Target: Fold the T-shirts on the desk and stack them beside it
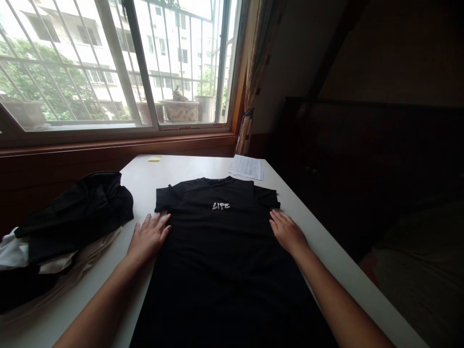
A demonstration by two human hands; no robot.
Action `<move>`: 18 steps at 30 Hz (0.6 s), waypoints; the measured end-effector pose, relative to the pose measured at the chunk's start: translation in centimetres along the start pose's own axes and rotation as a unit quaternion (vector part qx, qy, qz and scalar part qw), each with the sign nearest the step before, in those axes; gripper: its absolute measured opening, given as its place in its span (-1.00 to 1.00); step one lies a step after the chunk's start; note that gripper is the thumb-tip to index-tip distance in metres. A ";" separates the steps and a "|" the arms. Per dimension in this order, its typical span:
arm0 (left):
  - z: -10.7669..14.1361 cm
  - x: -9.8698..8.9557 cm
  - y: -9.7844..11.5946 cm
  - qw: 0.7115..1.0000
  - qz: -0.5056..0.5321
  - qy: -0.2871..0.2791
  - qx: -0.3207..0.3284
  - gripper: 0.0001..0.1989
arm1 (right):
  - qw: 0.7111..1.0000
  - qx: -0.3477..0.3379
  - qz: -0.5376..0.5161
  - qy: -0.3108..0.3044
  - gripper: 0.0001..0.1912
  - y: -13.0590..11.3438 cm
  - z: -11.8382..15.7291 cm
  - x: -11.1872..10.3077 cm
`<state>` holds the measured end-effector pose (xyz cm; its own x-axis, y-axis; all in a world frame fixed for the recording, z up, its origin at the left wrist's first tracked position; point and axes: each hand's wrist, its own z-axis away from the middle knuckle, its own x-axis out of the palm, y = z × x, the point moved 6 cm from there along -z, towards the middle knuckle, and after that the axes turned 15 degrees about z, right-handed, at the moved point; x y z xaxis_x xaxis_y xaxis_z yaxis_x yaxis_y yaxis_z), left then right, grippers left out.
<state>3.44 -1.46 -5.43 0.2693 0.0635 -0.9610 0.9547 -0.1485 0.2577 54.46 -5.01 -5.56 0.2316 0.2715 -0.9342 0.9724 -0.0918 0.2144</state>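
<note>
A black T-shirt (pixel 221 261) lies spread on the white table (pixel 192 166), its neckline toward the window and its short sleeves out to both sides. Small white lettering shows on its chest. My left hand (pixel 150 233) rests at the shirt's left side just below the sleeve, fingers spread and fingertips at the cloth edge. On the opposite side, below the other sleeve, my right hand (pixel 287 231) lies flat with its fingertips on the shirt. Neither hand grips the cloth.
A heap of black, white and beige clothes (pixel 79 208) lies on the table's left part. Printed papers (pixel 247 167) and a yellow note (pixel 154 158) sit near the far edge. Beyond are a barred window (pixel 181 63) and a tied curtain (pixel 250 92).
</note>
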 end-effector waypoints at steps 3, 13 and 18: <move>0.0 0.0 0.1 1.000 0.001 0.002 0.002 -0.45 | 1.000 0.015 0.010 -0.001 -0.40 -0.4 0.2 -1.2; 0.1 -0.1 0.2 1.000 -0.004 -0.002 0.005 -0.45 | 0.998 0.032 0.044 -0.030 -0.44 -0.5 -0.1 -1.9; 0.0 0.1 0.1 1.000 0.000 -0.005 0.002 -0.45 | 0.999 0.023 0.005 -0.024 -0.43 1.0 0.1 -0.2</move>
<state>3.52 -1.49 -5.49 0.2677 0.0538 -0.9620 0.9544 -0.1519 0.2571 55.39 -5.26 -5.15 0.2392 0.2235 -0.9449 0.9673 -0.1391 0.2119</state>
